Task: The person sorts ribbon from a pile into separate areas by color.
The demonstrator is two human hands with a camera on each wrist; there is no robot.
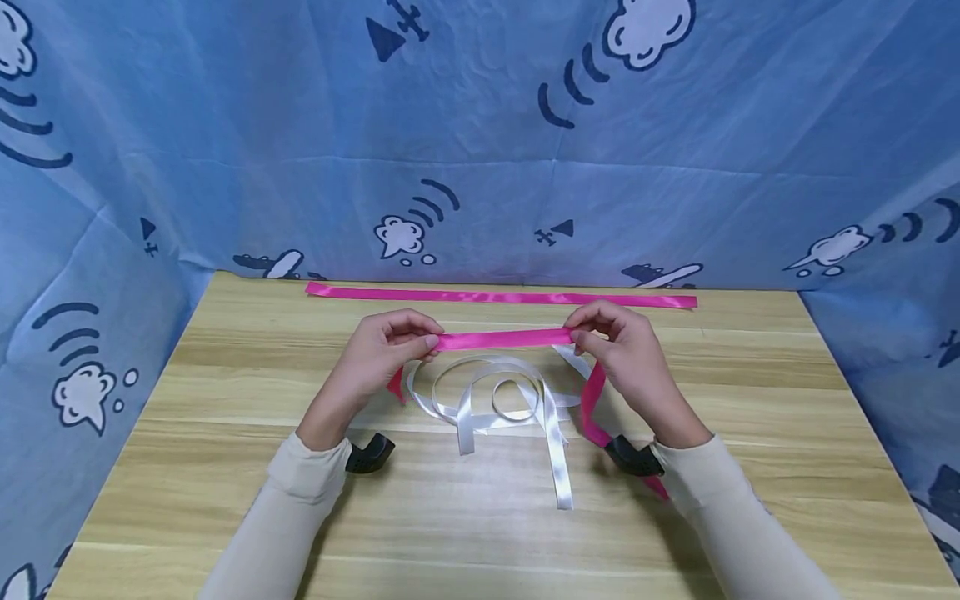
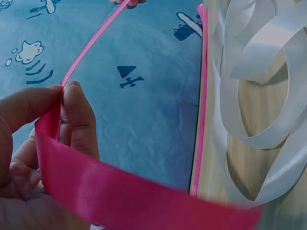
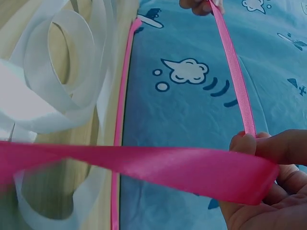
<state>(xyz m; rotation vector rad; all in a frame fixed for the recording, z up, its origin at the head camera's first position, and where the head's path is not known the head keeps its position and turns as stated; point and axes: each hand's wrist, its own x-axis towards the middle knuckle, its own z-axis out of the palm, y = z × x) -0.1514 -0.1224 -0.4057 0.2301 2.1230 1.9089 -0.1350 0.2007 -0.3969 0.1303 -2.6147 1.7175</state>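
Note:
Both hands hold a pink satin ribbon (image 1: 504, 339) stretched between them above the table. My left hand (image 1: 386, 350) pinches it between thumb and forefinger, and a loose tail hangs below that hand, broad and close in the left wrist view. Opposite, my right hand (image 1: 622, 350) pinches the ribbon the same way; its longer tail drops past the wrist toward the table. Under the taut stretch lies a loosely coiled white ribbon (image 1: 556, 458), its loops overlapping and two ends trailing toward the front. Seen from the right wrist, the pink tail (image 3: 192, 170) twists across the view.
A second pink ribbon (image 1: 495, 296) lies straight along the back edge of the wooden table (image 1: 247, 500). Blue printed fabric (image 1: 480, 125) hangs behind the table and at both sides. Each wrist wears a black camera mount (image 1: 370, 455).

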